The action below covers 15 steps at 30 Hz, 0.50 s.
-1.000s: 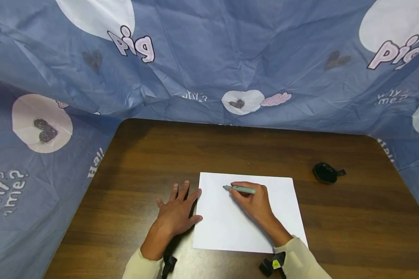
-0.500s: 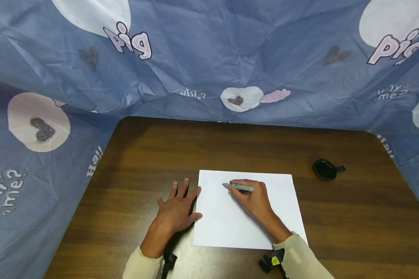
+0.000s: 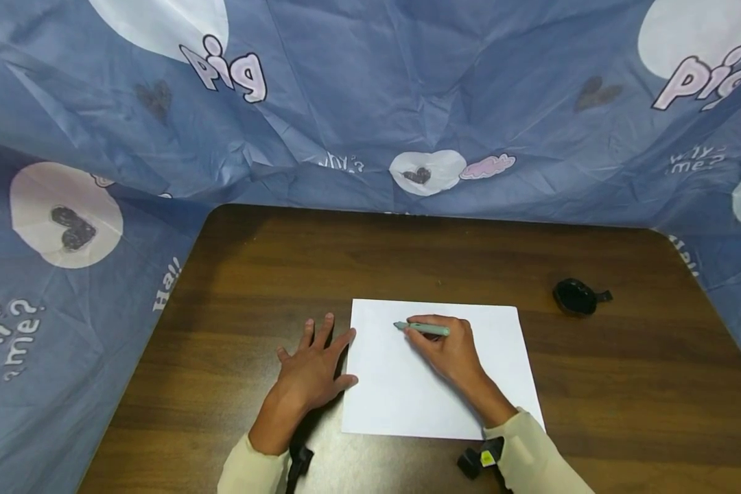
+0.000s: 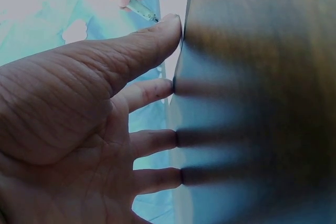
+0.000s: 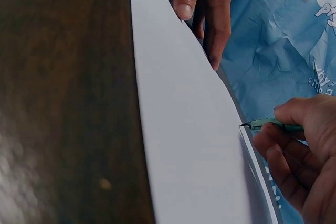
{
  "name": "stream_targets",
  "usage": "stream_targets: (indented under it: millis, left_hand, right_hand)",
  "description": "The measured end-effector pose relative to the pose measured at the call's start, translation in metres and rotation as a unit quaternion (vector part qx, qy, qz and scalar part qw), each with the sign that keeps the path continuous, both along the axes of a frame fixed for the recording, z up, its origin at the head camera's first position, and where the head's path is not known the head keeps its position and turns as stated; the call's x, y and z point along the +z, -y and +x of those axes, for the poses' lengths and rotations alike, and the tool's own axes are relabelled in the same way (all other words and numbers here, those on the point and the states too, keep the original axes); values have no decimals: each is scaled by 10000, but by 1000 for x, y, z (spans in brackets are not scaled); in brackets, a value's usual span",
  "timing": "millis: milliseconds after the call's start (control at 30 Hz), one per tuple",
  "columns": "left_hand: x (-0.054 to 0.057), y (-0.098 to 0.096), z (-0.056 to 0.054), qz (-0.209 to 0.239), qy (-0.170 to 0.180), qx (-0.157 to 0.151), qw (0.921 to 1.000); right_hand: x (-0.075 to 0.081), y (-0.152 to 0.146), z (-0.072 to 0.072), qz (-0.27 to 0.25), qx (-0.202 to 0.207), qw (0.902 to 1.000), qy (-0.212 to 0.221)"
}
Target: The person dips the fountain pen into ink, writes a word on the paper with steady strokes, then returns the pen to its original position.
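A white sheet of paper lies on the brown wooden table, with no marks that show on it. My left hand rests with spread, straight fingers at the sheet's left edge, the thumb and index fingertips right on that edge. Over the upper part of the sheet, my right hand pinches a slim green pen between thumb and fingers. The pen points left and lies at a low slant. In the right wrist view its dark pointed tip is right at the paper's surface.
To the right of the sheet sits a small round black dish-like object with a short tab. A blue printed cloth hangs behind the table and along its sides. Black camera mounts sit at both wrists.
The whole head view has shifted slightly upward. Against the paper, both hands and the pen stay in nearly the same place.
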<state>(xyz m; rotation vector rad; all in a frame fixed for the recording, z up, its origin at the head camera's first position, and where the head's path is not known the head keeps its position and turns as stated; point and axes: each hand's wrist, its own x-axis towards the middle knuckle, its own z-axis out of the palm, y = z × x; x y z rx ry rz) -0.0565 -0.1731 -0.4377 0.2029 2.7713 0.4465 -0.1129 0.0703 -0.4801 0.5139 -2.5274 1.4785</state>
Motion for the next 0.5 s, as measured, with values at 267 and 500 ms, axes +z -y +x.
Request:
stream_targets:
  millis: [267, 500]
  left_hand:
    - [1, 0, 0, -14, -50, -2, 10000]
    - [0, -1, 0, -18, -61, 20, 10000]
  right_hand:
    - [0, -1, -1, -9, -11, 10000, 2]
    - [0, -1, -1, -33, -41, 10000, 72]
